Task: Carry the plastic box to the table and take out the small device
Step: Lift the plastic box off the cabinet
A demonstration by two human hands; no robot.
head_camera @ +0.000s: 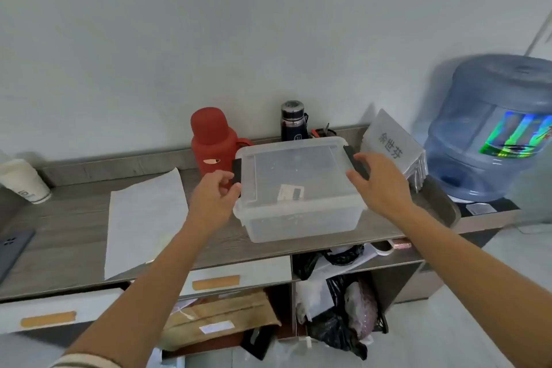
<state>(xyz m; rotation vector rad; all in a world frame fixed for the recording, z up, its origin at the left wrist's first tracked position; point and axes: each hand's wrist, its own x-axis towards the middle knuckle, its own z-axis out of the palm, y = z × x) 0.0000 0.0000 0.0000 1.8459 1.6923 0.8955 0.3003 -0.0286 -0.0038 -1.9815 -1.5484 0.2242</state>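
Now the box (298,188) sits on the counter (74,233) dead ahead at twelve o'clock, lid on, with my hands on either side of it. Its long axis runs from nine to three, so the black latches sit at the two short ends, one for each hand. My left hand (216,193) is at the nine o'clock end, thumb and fingers curled loosely at the latch (237,173) and lid corner; it touches or nearly touches, but I cannot tell whether it is clamped yet. My right hand (379,181) is at the three o'clock end, fingers spread and apart, laid against the other latch (357,164) without closing round it. Both hands look about equally near.

The box is clear, slightly frosted plastic, rectangular with rounded corners and a raised lid rim; smooth walls, likely slick, so I judge the rim under the lid is the better purchase. Through the lid I see a small pale flat thing (291,191) with a dark part, probably the device. A red flask (213,143) stands just beside the box at ten o'clock, a dark bottle (293,121) behind at twelve, a paper sheet (143,218) at nine.
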